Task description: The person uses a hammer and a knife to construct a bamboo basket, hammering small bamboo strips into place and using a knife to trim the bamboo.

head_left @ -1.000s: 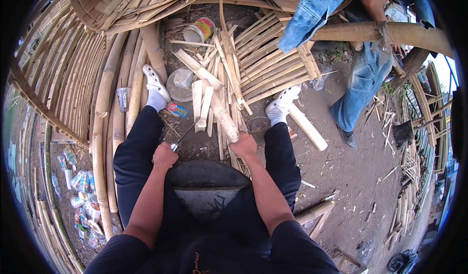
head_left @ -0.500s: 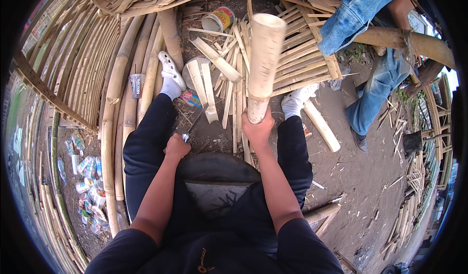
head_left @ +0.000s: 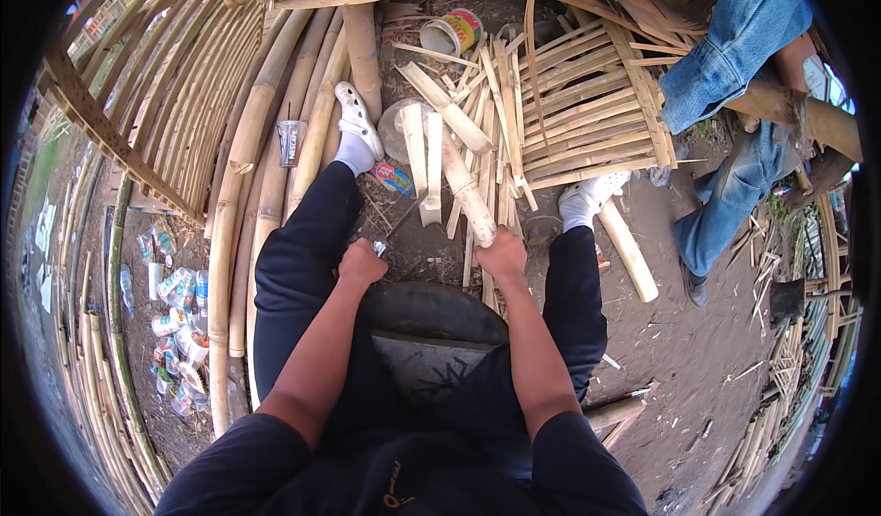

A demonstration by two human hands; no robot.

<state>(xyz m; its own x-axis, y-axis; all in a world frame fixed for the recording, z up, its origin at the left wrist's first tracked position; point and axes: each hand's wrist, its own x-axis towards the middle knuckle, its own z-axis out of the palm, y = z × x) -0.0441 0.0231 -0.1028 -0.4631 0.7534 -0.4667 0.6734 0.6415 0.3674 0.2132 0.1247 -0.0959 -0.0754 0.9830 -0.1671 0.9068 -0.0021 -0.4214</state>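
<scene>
My left hand is closed round the pale handle of a long knife. Its dark, thin blade slants up to the right, toward the lower end of a split bamboo piece; whether they touch I cannot tell. Closed round the narrow end of a pale bamboo club, my right hand has it pointing away and slightly left. The club's far end lies beside the split bamboo, over a round grey block. A second thick bamboo half lies just beyond.
Bamboo strips are heaped ahead, beside a slatted bamboo panel. Long bamboo poles run along my left, near plastic litter. A cut bamboo length lies by my right foot. Another person's denim-clad leg stands at right.
The raised club in my right hand has swung down and left, from upright to beside the split bamboo. My left hand still holds the knife. The whole view has shifted slightly.
</scene>
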